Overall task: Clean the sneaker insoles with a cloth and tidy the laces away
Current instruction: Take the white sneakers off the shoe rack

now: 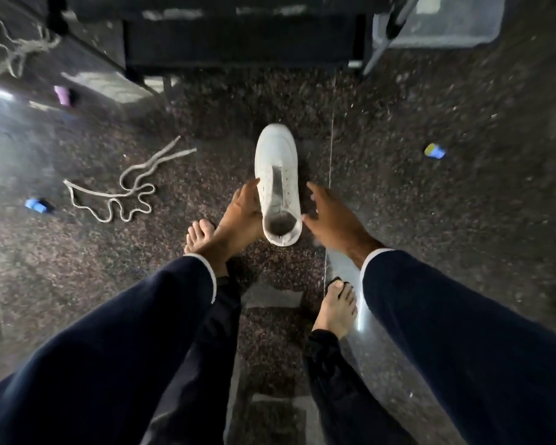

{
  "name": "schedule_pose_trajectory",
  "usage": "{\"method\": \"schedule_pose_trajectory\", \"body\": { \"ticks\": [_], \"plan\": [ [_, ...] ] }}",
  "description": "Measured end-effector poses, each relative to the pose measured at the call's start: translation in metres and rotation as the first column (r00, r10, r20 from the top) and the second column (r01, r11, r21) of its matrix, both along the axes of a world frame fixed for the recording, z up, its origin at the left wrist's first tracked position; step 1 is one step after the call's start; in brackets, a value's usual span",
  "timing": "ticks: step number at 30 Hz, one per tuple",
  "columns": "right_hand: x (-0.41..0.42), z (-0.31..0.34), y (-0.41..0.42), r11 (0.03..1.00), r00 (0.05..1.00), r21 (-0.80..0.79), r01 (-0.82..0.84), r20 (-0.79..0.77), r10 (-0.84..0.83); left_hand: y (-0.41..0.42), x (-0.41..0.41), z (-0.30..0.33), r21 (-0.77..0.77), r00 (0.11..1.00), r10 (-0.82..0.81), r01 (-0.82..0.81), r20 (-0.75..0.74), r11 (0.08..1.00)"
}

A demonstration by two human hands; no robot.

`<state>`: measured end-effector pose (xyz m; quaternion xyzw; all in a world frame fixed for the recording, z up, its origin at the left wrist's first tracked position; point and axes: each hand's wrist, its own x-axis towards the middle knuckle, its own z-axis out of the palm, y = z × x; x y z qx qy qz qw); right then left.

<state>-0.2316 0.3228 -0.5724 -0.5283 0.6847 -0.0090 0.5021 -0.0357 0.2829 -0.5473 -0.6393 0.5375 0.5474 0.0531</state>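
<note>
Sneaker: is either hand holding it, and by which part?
The left hand grips the white sneaker by its left side near the collar; the right hand is open beside it.

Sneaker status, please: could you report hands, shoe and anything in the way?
Left hand grips sneaker; right hand open beside its heel. Laces out: one lace loose on floor. Nothing blocking.
</note>
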Motion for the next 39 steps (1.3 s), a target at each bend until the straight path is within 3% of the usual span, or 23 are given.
{"method": "schedule_pose_trajectory", "body": {
  "ticks": [3, 7, 11, 16, 18, 21, 24, 26, 28, 30, 32, 39],
  "plan": [
    [-0.009, 0.085, -0.025, 0.982, 0.997, -0.173, -0.076, -0.044, 0.069, -0.016, -0.003, 0.072, -0.106, 1.0, 0.013, -0.012, 0.012, 0.994],
    [-0.019, 0.212, -0.062, 0.908, 0.985, -0.38, -0.174, -0.075, 0.157, -0.049, -0.015, 0.171, -0.204, 0.996, 0.017, -0.035, -0.086, 0.978],
    [-0.026, 0.334, -0.097, 0.853, 0.981, -0.486, -0.192, -0.09, 0.17, -0.088, -0.031, 0.283, -0.297, 0.962, 0.061, -0.142, -0.266, 0.944],
    [-0.032, 0.448, -0.13, 0.779, 0.99, -0.611, -0.14, -0.088, 0.109, -0.127, -0.043, 0.397, -0.431, 0.93, 0.1, -0.257, -0.353, 0.865],
    [-0.035, 0.482, -0.147, 0.706, 0.988, -0.694, -0.144, -0.135, 0.069, -0.144, -0.044, 0.422, -0.406, 0.917, 0.125, -0.286, -0.379, 0.868],
    [-0.045, 0.511, -0.182, 0.612, 0.946, -0.765, -0.2, -0.313, -0.082, -0.176, -0.052, 0.443, -0.308, 0.896, 0.203, -0.337, -0.395, 0.89],
    [-0.06, 0.519, -0.229, 0.601, 0.869, -0.788, -0.132, -0.383, -0.312, -0.209, -0.064, 0.448, -0.124, 0.852, 0.273, -0.361, -0.446, 0.924],
    [-0.071, 0.515, -0.262, 0.679, 0.835, -0.734, 0.004, -0.372, -0.406, -0.225, -0.073, 0.447, 0.067, 0.795, 0.339, -0.355, -0.504, 0.932],
    [-0.084, 0.505, -0.292, 0.841, 0.863, -0.524, 0.134, -0.355, -0.359, -0.233, -0.081, 0.442, 0.179, 0.742, 0.395, -0.357, -0.542, 0.917],
    [-0.09, 0.497, -0.311, 0.952, 0.918, -0.292, 0.088, -0.348, -0.192, -0.238, -0.09, 0.436, 0.176, 0.743, 0.399, -0.364, -0.538, 0.915],
    [-0.091, 0.488, -0.317, 0.976, 0.932, -0.215, 0.033, -0.346, -0.108, -0.241, -0.097, 0.431, 0.176, 0.747, 0.404, -0.369, -0.528, 0.913],
    [-0.089, 0.48, -0.284, 0.895, 0.908, -0.433, 0.105, -0.325, -0.264, -0.225, -0.104, 0.42, 0.062, 0.734, 0.314, -0.349, -0.602, 0.935]
  ]
}}
